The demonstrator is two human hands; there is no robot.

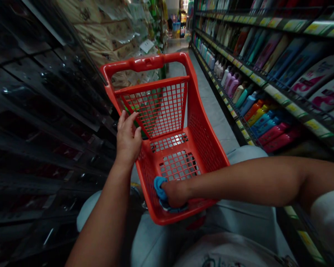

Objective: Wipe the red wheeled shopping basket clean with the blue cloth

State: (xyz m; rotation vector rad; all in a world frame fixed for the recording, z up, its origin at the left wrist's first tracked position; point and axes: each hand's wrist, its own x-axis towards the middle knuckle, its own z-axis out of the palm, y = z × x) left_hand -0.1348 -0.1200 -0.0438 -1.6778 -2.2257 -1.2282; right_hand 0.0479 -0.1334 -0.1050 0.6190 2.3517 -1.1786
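A red plastic shopping basket cart [210, 144] with a raised handle stands in front of my knees. My right hand [176, 193] reaches down inside its near end, closed on a blue cloth [160, 187]. Part of the cloth bunches above my fingers, and a darker part shows below them against the basket's inner wall. My left hand [128, 139] is at the left rim, fingers apart and holding nothing. Whether its palm touches the rim I cannot tell. The grid floor of the basket [179, 163] shows beyond my right hand.
Shelves [263, 83] with bottles in several colours line the right side. Close on the left stands a dark, blurred display rack [50, 122]. Packaged goods [105, 33] are stacked beyond it. A tiled aisle floor [208, 100] runs ahead between them.
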